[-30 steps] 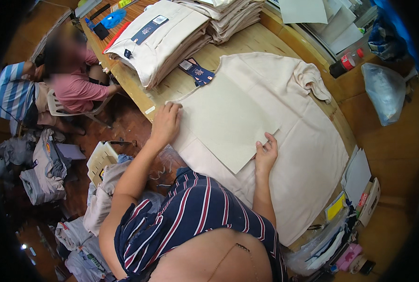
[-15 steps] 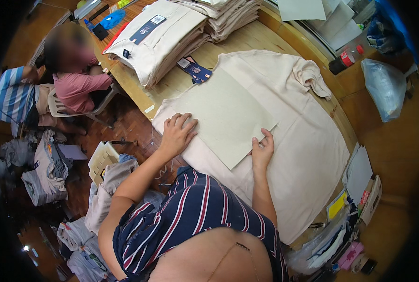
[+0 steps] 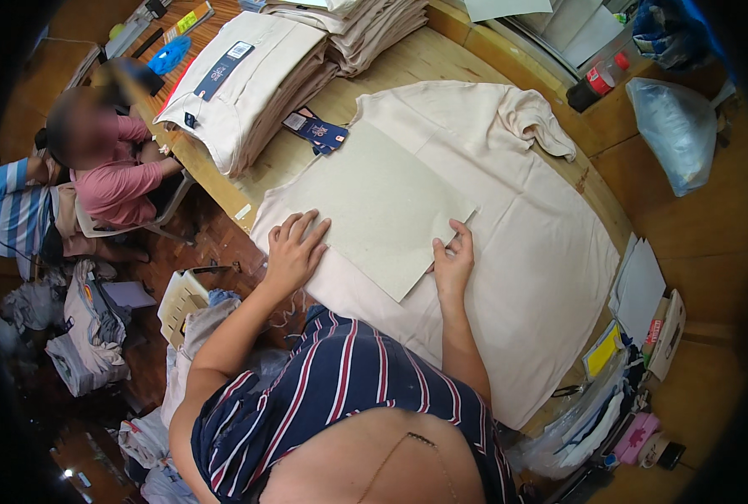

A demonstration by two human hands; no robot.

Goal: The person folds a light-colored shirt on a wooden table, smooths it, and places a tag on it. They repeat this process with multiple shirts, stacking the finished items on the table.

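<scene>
A pale cream garment (image 3: pixel 533 277) lies spread over the wooden table, its sleeve bunched at the far right. On top of it rests a flat greyish cardboard sheet (image 3: pixel 382 214), set at a slant. My left hand (image 3: pixel 294 254) lies with fingers spread on the garment and the sheet's near left edge. At the sheet's right corner, my right hand (image 3: pixel 453 260) pinches the edge between thumb and fingers; some fingertips are hidden beneath it. Dark blue hang tags (image 3: pixel 317 132) touch the sheet's far corner.
Folded cream garments (image 3: pixel 256 88) are stacked at the far left, with another pile (image 3: pixel 365 34) behind. A dark bottle with a red cap (image 3: pixel 596 82) and a plastic bag (image 3: pixel 674 139) are at the right. A seated person in pink (image 3: pixel 118 181) works beyond the table's left edge.
The whole view has shifted and turned slightly, so the table appears further left. Both hands keep nearly the same places on the sheet and garment.
</scene>
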